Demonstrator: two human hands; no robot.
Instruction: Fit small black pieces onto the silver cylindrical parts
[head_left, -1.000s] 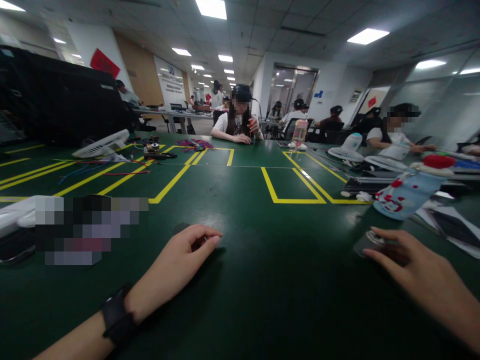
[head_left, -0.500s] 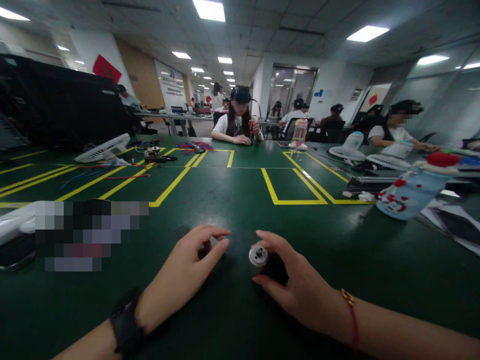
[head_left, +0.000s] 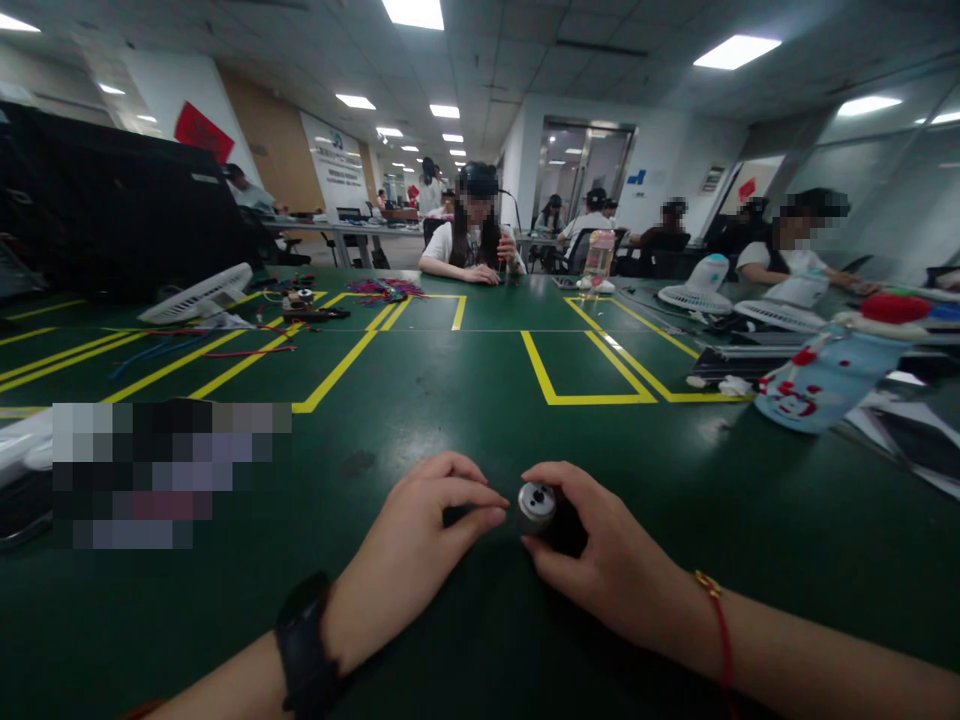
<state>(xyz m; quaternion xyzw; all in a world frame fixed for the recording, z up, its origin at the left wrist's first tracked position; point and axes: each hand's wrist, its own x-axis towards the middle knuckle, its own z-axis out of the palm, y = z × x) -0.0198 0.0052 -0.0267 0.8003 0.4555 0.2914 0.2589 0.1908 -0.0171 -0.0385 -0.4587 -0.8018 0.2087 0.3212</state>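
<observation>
A small silver cylindrical motor (head_left: 536,503) stands upright on the green table, its round end facing up with a dark centre and small holes. My right hand (head_left: 600,535) is closed around its sides, thumb in front and fingers behind. Just left of the motor is my left hand (head_left: 439,525), its thumb and index fingertips pinched close together; whatever lies between them, if anything, is too small to make out. The left fingertips are near the motor but apart from it.
Yellow tape (head_left: 341,370) marks the table. A blue patterned bottle (head_left: 829,375) stands at right, white fans (head_left: 694,290) behind it. Loose wires (head_left: 386,290) and another fan (head_left: 199,295) lie at far left. Across the table sits a person (head_left: 472,235).
My left hand has moved right toward the motor, and its thumb and index finger have come together. The right hand keeps its hold on the motor, slightly further right in view.
</observation>
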